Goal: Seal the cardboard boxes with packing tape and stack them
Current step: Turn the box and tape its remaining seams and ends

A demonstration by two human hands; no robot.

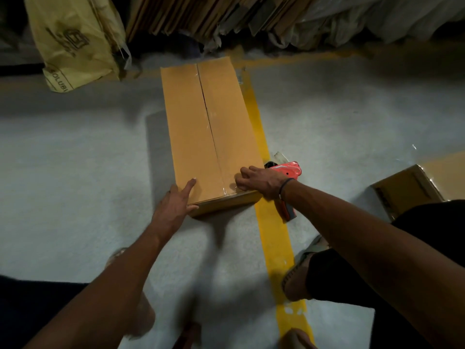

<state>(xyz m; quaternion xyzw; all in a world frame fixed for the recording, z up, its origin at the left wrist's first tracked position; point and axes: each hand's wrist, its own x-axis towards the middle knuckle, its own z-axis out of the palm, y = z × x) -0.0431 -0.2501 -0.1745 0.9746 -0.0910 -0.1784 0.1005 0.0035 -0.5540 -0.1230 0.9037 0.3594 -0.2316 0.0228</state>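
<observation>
A long, rectangular cardboard box [208,132] of smooth tan board lies on the pale, matte concrete floor [75,159], its 2 top flaps meeting along a central seam under glossy clear tape. The left hand [173,205] rests flat, fingers straight, on the box's near left corner. The right hand [259,181] curls its fingers on the tape at the near edge, close to the seam; whether it pinches anything cannot be told. A red plastic tape dispenser [286,172] lies just beside the box, partly hidden by the right wrist, on a yellow painted floor stripe [274,235]. A second box [407,190] sits at right. Flattened cardboard sheets [188,13] and a printed sack [73,41] lean beyond.
</observation>
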